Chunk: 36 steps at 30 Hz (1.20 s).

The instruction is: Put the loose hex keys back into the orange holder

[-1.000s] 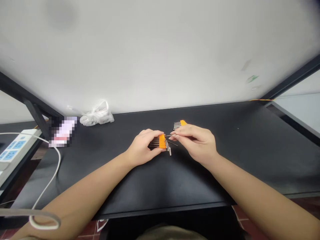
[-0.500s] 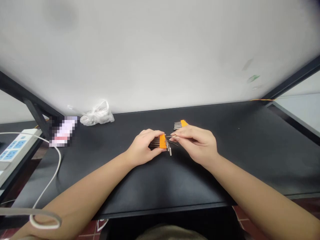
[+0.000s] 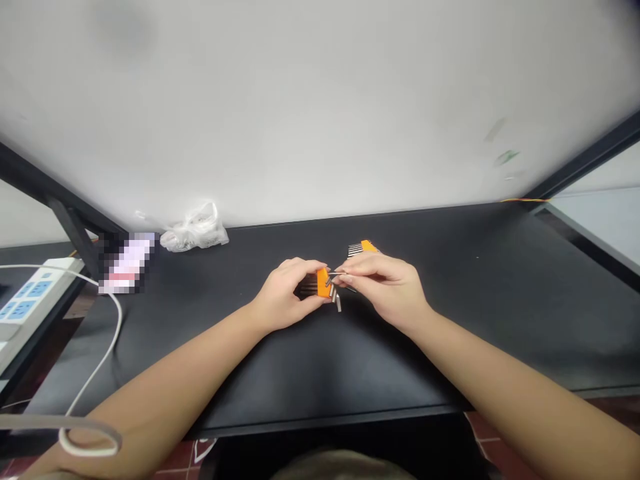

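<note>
Between the thumb and fingers of my left hand is an orange hex key holder, with several metal hex keys through it. Their short bent ends stick out on the right, and the long shafts run back under my palm. My right hand is closed in a pinch on a thin hex key, whose tip is at the upper right face of the holder. Whether that tip is inside a hole is too small to tell. Behind my right hand lies a second orange holder with several keys, partly hidden.
A clear plastic bag rests by the wall on the black table. Left of it lies a blurred-out phone-like item. A power strip and a looping white cable are at the left edge.
My right hand has moved slightly left, bringing the pinched hex key up against the holder. The holder in my left hand has shifted slightly left.
</note>
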Motion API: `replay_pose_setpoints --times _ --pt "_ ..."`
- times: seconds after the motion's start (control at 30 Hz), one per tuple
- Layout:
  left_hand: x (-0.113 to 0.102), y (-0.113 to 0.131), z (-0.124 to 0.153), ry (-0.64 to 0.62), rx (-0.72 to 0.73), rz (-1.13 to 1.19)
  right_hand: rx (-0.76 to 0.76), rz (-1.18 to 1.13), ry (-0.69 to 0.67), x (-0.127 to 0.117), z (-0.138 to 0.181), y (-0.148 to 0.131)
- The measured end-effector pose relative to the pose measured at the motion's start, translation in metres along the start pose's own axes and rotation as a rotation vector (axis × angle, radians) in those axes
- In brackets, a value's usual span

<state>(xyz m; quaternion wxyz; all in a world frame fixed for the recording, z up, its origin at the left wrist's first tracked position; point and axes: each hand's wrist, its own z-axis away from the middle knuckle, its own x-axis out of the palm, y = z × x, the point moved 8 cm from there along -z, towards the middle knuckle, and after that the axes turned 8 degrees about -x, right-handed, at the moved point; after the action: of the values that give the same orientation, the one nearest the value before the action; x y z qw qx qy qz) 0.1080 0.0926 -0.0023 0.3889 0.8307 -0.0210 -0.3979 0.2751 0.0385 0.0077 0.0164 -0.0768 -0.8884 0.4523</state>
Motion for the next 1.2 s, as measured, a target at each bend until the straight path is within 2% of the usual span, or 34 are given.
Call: replay_pose_setpoints --times 0.1,0.2,0.53,0.73,0.83,1.03,1.2 --pt "0.001 0.003 0.0 -0.012 0.021 -0.003 -0.115 0.177 -0.088 0.003 -0.003 -0.007" --pt "0.003 0.005 0.001 -0.032 0.035 -0.024 -0.167 0.262 -0.161 0.008 -0.003 -0.009" --pt "0.002 0.003 0.0 -0.012 0.01 -0.027 -0.29 0.362 -0.289 0.019 0.001 -0.015" --pt "-0.001 -0.002 -0.001 0.012 -0.033 0.005 -0.273 0.383 -0.377 0.026 0.004 -0.014" --pt "-0.002 -0.004 -0.001 0.022 -0.049 0.014 -0.27 0.386 -0.383 0.027 0.005 -0.016" --pt "-0.003 -0.005 0.001 0.057 -0.049 0.027 -0.294 0.419 -0.278 0.018 0.006 -0.019" --pt "-0.005 -0.007 0.0 0.065 -0.069 0.025 -0.288 0.424 -0.342 0.024 0.007 -0.018"
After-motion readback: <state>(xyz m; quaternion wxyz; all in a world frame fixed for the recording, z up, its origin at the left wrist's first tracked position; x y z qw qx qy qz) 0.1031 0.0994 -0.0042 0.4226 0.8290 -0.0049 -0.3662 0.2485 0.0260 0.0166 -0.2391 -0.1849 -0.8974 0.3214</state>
